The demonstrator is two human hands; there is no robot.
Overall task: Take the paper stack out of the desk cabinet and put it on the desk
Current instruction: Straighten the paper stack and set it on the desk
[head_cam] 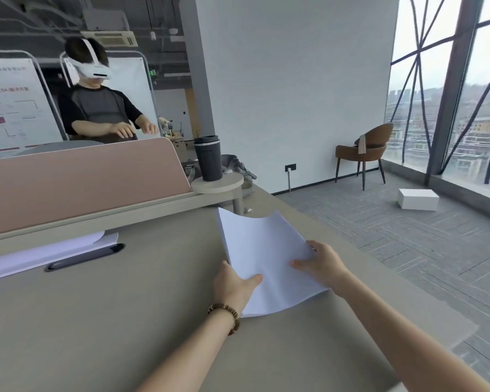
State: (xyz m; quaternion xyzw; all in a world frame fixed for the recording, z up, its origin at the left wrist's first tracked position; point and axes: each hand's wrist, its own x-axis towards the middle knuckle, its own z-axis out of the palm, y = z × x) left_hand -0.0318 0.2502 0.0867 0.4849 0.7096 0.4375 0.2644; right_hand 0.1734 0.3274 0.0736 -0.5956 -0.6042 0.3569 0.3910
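Observation:
A white paper stack point(263, 250) is held over the beige desk point(96, 321), its far end curling upward. My left hand point(234, 284) grips the stack's left edge, thumb on top, with a beaded bracelet on the wrist. My right hand point(320, 263) grips the right edge, thumb pressed on the top sheet. The near end of the stack lies low against the desk surface. The desk cabinet is out of view.
A pink divider panel point(77, 182) runs along the desk's far side, with white sheets point(40, 254) and a dark cable slot point(85, 257) below it. A dark tumbler point(208, 158) stands on a small round shelf. A person in a headset stands behind. A chair and white box are on the floor to the right.

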